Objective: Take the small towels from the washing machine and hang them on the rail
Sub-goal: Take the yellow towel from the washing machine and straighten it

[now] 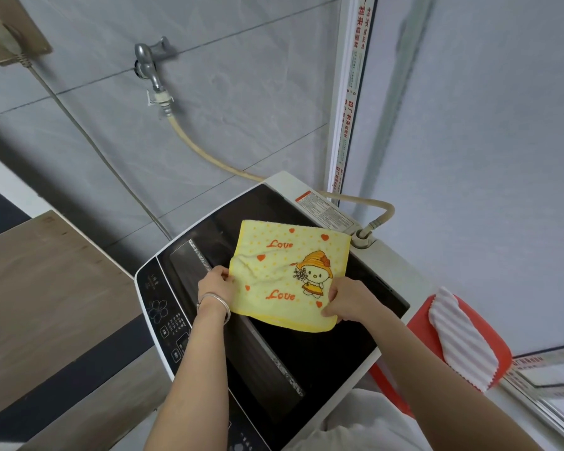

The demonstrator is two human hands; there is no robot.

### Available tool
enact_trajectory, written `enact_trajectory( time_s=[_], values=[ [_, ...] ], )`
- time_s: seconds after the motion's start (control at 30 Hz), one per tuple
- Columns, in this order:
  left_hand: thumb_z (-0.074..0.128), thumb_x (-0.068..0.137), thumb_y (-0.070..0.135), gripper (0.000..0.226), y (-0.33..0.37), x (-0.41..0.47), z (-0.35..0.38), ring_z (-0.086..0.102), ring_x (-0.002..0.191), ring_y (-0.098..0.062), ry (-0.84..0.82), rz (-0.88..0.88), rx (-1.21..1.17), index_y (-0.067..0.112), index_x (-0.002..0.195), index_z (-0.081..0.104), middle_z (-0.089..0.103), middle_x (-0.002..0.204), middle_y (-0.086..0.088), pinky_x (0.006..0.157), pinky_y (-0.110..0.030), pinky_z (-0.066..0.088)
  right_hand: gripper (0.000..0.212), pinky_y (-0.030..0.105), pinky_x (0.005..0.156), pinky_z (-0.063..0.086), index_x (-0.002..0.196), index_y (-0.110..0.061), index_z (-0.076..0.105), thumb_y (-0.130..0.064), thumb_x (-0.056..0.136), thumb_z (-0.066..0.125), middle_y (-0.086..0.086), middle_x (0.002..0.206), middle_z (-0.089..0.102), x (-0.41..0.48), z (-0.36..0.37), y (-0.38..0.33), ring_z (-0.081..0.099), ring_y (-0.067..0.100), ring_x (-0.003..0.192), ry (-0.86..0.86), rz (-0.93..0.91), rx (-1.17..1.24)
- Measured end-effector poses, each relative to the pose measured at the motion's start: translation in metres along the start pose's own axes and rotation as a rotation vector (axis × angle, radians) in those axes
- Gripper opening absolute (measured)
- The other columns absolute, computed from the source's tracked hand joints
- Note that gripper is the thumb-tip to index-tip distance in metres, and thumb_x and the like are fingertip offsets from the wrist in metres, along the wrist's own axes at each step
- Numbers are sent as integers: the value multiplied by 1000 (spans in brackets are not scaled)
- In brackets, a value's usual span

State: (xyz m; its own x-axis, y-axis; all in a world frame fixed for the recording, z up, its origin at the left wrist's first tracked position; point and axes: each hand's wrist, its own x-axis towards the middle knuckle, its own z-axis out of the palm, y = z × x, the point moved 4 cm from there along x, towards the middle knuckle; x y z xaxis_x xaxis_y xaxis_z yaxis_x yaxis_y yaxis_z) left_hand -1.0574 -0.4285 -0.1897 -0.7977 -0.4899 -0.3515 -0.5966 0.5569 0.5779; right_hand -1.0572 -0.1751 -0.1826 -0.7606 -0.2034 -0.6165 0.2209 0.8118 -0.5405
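Note:
A small yellow towel (284, 271) with red hearts, the word "Love" and a cartoon figure is spread flat above the washing machine (163, 307). My left hand (216, 286), with a silver bangle on its wrist, pinches the towel's left edge. My right hand (347, 301) pinches its lower right corner. The machine's dark lid (267, 362) lies under the towel, and I cannot tell whether it is open. No rail is in view.
A red basin (498, 349) right of the machine holds a pink-and-white striped cloth (459, 340). A tap (150, 65) on the tiled wall feeds a beige hose (205, 154) to the machine's back. A wooden surface (46, 281) lies to the left.

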Motion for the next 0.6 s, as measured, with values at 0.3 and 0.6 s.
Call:
enact_trajectory(
  time_s=[0.3,0.6],
  values=[
    [38,91,11,33,-10,-2,-1,50,114,-39,-145,-48,124,6,121,49,51,126,-22,85,-34,38,30,21,55,40,109,-10,43,-18,84,57,1,86,52,1,-12,5,47,10,68,146,34,-125],
    [40,94,15,31,-16,-5,2,51,114,-38,-53,-55,-4,4,122,50,53,125,-23,89,-34,41,35,21,51,36,117,-10,42,-10,83,53,-3,77,45,2,-8,6,44,9,64,154,2,-98]
  ],
)
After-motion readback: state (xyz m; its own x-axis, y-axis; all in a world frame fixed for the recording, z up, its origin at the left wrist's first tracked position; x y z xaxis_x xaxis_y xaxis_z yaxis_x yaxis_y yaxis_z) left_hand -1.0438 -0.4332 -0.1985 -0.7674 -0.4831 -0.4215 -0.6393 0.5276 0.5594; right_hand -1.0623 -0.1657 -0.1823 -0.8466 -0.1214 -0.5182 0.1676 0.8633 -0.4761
